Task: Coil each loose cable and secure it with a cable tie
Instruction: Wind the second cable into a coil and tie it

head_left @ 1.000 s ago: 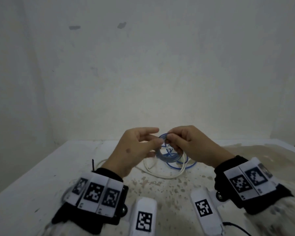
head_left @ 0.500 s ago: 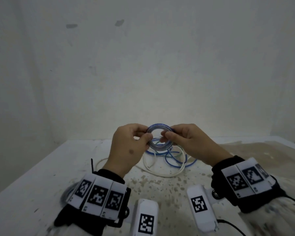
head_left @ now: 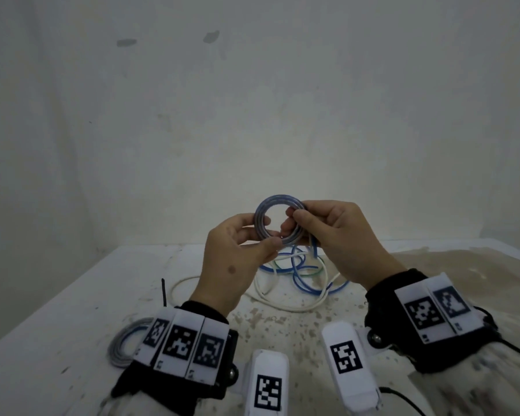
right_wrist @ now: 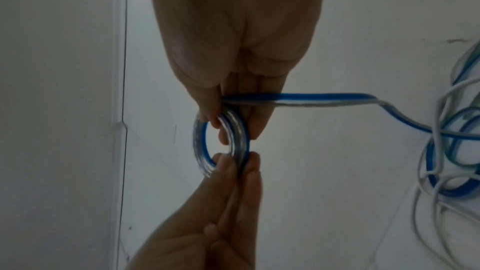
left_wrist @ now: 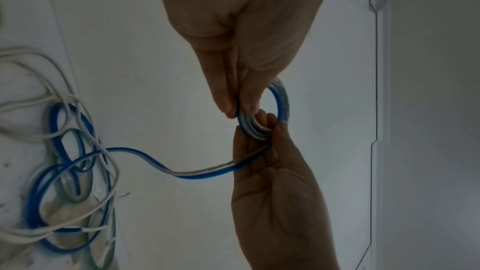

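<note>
Both hands are up above the counter, working one small coil of blue-and-white cable between them. The left hand pinches the lower left of the ring, thumb in front, fingers narrow and pressed flat on the stacked turns. The right hand pinches the right side of the same ring, its fingers curled over the loops and one fingertip poking through the middle. The coil stands nearly upright, facing the head camera, held clear of the counter.

From the right hand's grip the loose tail of that cable runs out and sags down toward the surface. You can see the blue and pale strands lying side by side along it in the left wrist view. It drops into a loose tangle lying on the counter right under the hands: blue loops, a greenish strand and a white cable sprawled wide around them, all crossing over each other.

Off to the left, near the left wrist, a second coil lies flat on the counter, grey with a hint of blue, partly hidden by the wristband. Just beyond it a thin black strip lies on the surface; what it is I cannot tell. The counter is white on the left, stained and speckled brown toward the middle and right.
</note>
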